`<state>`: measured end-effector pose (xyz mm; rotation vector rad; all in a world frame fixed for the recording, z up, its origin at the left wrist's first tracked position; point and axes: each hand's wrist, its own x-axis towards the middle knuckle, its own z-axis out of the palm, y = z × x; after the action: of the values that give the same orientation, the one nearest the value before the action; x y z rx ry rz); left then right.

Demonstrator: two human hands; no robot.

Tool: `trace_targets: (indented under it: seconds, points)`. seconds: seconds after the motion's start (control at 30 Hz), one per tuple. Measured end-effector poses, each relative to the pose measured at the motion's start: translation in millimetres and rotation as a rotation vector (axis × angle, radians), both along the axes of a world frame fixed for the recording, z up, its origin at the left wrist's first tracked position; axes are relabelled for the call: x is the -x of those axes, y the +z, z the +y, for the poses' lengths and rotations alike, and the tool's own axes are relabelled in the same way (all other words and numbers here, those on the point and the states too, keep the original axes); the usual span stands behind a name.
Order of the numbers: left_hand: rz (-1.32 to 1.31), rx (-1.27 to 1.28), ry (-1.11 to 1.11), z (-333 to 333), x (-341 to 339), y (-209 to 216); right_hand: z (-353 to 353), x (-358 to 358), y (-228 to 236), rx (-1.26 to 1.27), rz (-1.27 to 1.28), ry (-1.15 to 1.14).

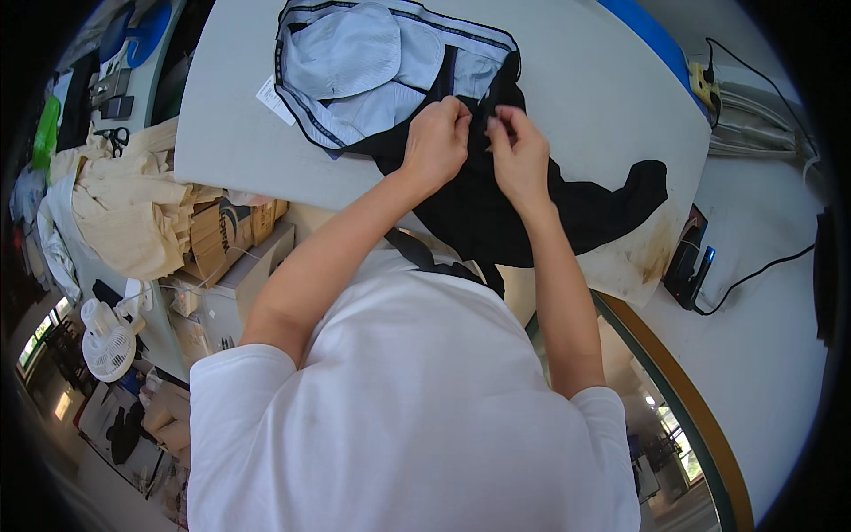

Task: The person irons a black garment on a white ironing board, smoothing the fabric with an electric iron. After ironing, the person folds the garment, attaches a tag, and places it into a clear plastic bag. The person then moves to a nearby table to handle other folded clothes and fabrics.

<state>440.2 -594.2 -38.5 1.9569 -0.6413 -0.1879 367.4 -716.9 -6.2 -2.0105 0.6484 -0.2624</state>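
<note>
- I have the black cloth garment with a pale blue lining (470,208) on the white-topped table (226,106), from twelve to two o'clock, just ahead of the white shirt.
- My left hand (437,140) sits at twelve o'clock, its fingers pressed together and, as I read it, pinching the black cloth near the waist opening.
- My right hand (519,155) is at one o'clock, fingers curled in over the same cloth, just beside the left. Blur there means I cannot tell whether they pinch anything.
- What I count as done: the waist opening lies spread toward eleven o'clock, the pale blue inner panels (344,53) face up, and the dark-edged striped waistband (310,124) loops around them.
- What I count as left: the spot between my hands looks in progress, the waist lies open, and one black leg (612,208) runs rumpled toward two o'clock, neither flattened nor folded.
- A white paper tag (276,101) sticks out from the waistband's edge at half past ten.
- Off the work, I see a cream heap of cloth (124,213) past nine o'clock and a white round fan (109,346) at half past eight.
</note>
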Motion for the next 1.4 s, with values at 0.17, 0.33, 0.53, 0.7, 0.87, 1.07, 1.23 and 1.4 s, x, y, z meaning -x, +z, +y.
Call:
trace_targets:
  seconds: [0.17,0.33,0.53,0.7,0.87,1.07,1.23,1.4]
  points:
    - [-0.255,0.000,-0.162,2.6,-5.6,2.8,3.9,44.2,-23.0,0.613,0.137,0.129]
    - [-0.676,-0.184,-0.250,12.6,-37.8,-7.2,5.5,71.1,-10.4,0.243,0.224,-0.041]
    - [-0.538,-0.114,-0.006,4.8,-55.6,-9.1,6.2,95.7,3.0,0.537,0.035,0.047]
    - [0.190,-0.248,0.208,24.0,-70.2,3.5,71.1,250.0,-17.7,0.039,0.338,0.032]
    - [0.140,-0.505,0.120,52.3,-77.6,3.3,74.8,279.0,-243.3,-1.341,0.329,-0.747]
    - [0.536,-0.459,0.087,70.2,-81.2,18.8,76.5,181.8,-290.8,-1.445,-0.087,-1.200]
    - [0.793,-0.390,0.020,89.0,-67.0,9.6,81.7,165.8,-286.2,-1.419,-0.149,-1.268]
    - [0.569,-0.332,0.051,82.2,-62.3,26.0,79.9,169.8,-288.0,-1.420,-0.193,-1.308]
